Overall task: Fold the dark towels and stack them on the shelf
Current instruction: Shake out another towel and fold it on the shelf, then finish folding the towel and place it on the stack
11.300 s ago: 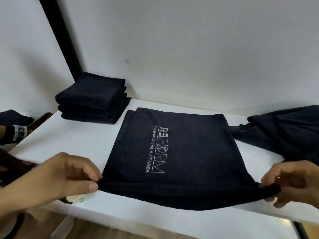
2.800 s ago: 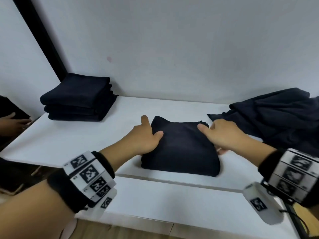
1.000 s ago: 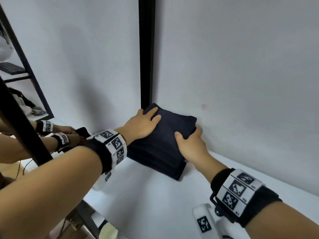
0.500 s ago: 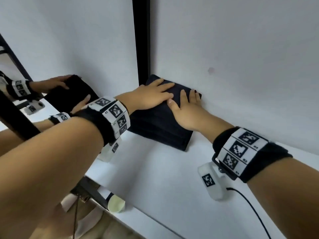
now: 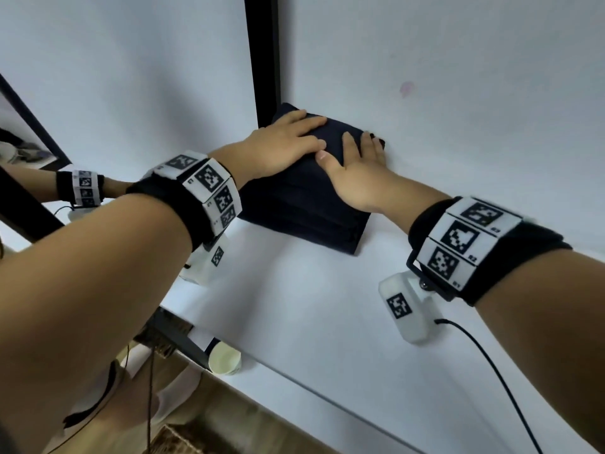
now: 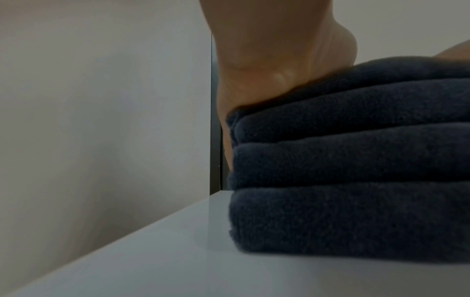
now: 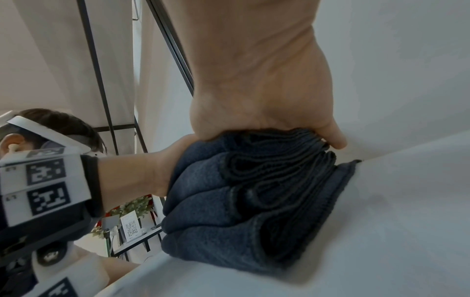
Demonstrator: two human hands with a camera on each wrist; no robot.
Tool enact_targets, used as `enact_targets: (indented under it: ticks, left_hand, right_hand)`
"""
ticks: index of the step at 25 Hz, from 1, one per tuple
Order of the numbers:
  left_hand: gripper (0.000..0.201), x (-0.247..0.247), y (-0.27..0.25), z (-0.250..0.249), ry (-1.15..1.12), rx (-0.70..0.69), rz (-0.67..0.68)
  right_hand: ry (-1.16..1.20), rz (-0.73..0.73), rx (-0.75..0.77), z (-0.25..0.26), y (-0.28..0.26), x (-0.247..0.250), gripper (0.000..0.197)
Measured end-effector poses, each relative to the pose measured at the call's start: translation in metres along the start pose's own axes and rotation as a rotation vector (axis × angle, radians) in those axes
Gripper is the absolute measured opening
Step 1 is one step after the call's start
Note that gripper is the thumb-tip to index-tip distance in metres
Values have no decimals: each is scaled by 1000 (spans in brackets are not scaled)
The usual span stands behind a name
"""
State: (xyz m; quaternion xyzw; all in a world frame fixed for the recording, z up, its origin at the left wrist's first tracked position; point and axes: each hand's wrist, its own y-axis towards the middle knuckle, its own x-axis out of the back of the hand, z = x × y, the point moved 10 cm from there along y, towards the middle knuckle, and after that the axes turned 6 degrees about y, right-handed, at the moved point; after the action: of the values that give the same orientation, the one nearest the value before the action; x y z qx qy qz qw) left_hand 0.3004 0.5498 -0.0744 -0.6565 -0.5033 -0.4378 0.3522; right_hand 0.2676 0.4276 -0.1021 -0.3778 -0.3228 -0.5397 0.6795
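Note:
A stack of several folded dark towels point(image 5: 304, 204) sits on the white shelf point(image 5: 320, 309) in the back left corner, against the wall and a black post point(image 5: 263, 57). My left hand point(image 5: 288, 142) lies flat on top of the stack with straight fingers. My right hand point(image 5: 357, 165) lies flat beside it on the stack's right part, fingers straight toward the wall. The left wrist view shows the towel stack point(image 6: 351, 160) from the side with my palm point(image 6: 267, 66) pressing on its top. In the right wrist view the folded towel edges point(image 7: 254, 201) show under my right hand point(image 7: 262, 100).
A mirror at the left shows a reflected arm with a wristband point(image 5: 85, 188). A paper cup point(image 5: 226, 358) sits below the shelf's front edge. A cable point(image 5: 484, 362) runs from my right wrist camera over the shelf. The wall stands directly behind the stack.
Both hands have gone from gripping the towel's sides to lying flat on top of the stack. The view has tilted and moved closer since half a second ago.

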Motion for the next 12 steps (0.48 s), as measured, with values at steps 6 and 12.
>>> enact_targets:
  ticks: [6,12]
  left_hand:
    - [55,0,-4,-4,52,-12,-38]
    - [48,-2,-18,-16,265,-128,-4]
  right_hand:
    - [166,-56,58,0,-14,3,74]
    - [170,97,55,-64,-85,-2,83]
